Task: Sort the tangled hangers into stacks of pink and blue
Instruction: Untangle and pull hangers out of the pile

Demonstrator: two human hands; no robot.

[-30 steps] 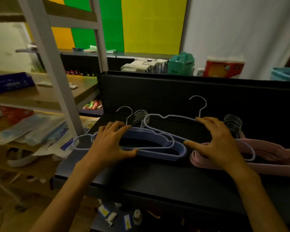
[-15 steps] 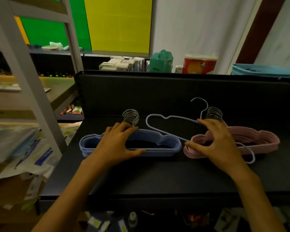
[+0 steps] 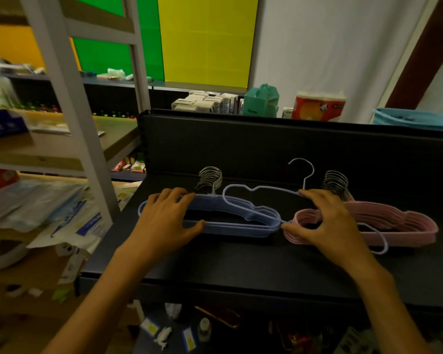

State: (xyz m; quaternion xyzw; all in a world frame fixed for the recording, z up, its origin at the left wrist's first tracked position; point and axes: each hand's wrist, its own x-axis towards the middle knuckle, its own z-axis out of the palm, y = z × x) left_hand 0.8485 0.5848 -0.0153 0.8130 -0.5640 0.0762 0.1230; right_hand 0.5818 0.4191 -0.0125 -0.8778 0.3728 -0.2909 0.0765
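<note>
Blue hanger [image 3: 258,191] — your right hand [image 3: 329,221] pinches it, lying across the pink stack [image 3: 394,222]; your left hand [image 3: 164,217] grips the blue stack [image 3: 241,226] beside it. Lifting may snag its lower loop, dragging pink hangers askew.

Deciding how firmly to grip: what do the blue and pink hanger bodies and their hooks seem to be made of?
Blue hanger stack and pink hanger stack: thin frames with a matte, non-glossy coating, probably wire or plastic; which one is unclear. Bunched hooks: bare metal, judging by their silvery shine. The loose blue hanger has a pale, apparently coated hook.
</note>
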